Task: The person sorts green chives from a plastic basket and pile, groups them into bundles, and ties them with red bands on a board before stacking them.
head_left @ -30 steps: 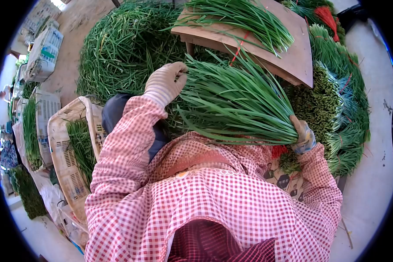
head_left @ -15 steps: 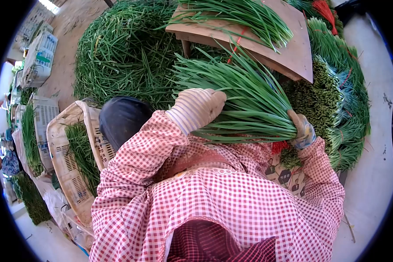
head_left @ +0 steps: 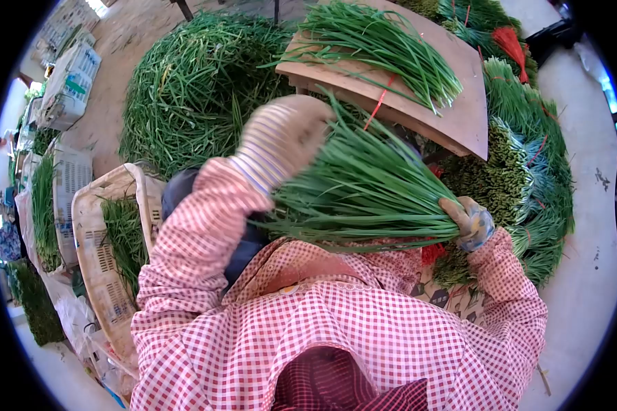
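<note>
Above the lap, between two gloved hands: a fanned bunch of green chives [head_left: 363,195], gripped at its stem end by the right hand [head_left: 467,222], fingers curled tight around it just over the red-checked sleeve. Left hand [head_left: 284,140] now lifted to the leaf tips, blurred with motion; half a second earlier laid flat lower down across the middle of the bunch, and a second ago out at the far tips. Cannot tell whether its fingers are spread or closed on any leaves. Bunch itself barely shifted, stem end held at the same spot. Judging from the back-and-forth sweep: a combing or stroking pass along the leaves, stray blades being straightened or shed, with the bunch not yet tied. Beyond, a wooden board [head_left: 459,103] serving as the surface, carrying another loose bunch and a red tie. Behind that, a large heap of loose chives [head_left: 192,89]; to the right, stacked tied bundles [head_left: 521,171]; to the left, a woven basket [head_left: 99,240].
</note>
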The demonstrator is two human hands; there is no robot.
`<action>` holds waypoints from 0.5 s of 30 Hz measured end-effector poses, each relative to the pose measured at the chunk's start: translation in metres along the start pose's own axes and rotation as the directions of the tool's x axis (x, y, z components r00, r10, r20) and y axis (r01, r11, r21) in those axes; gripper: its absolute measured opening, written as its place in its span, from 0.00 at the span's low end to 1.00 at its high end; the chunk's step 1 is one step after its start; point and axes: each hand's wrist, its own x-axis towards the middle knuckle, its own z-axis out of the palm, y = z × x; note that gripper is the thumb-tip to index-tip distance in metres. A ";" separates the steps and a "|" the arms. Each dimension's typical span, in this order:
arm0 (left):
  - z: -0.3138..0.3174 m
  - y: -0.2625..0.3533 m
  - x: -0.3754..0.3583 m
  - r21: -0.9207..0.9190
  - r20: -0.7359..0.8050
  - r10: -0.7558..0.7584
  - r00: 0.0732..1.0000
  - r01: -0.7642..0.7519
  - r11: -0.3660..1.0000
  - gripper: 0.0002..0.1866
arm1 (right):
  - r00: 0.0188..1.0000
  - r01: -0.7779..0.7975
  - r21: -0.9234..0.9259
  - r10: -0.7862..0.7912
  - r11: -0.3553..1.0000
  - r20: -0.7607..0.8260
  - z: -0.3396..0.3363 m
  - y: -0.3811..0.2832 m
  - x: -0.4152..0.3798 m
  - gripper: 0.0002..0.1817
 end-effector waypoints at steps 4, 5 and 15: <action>0.016 0.096 0.004 -0.631 0.406 0.412 0.816 -0.076 0.772 0.09 | 0.908 -0.126 -0.082 0.149 0.989 0.391 -0.052 -0.022 0.047 0.35; 0.028 0.105 -0.006 -0.820 0.360 0.553 0.751 -0.028 0.571 0.11 | 0.917 -0.144 -0.096 0.169 0.985 0.363 -0.070 -0.030 0.069 0.35; 0.128 0.065 -0.031 -0.750 0.418 0.275 0.866 0.499 -0.433 0.60 | 0.793 -0.409 0.116 0.290 0.905 0.536 -0.091 -0.087 0.210 0.42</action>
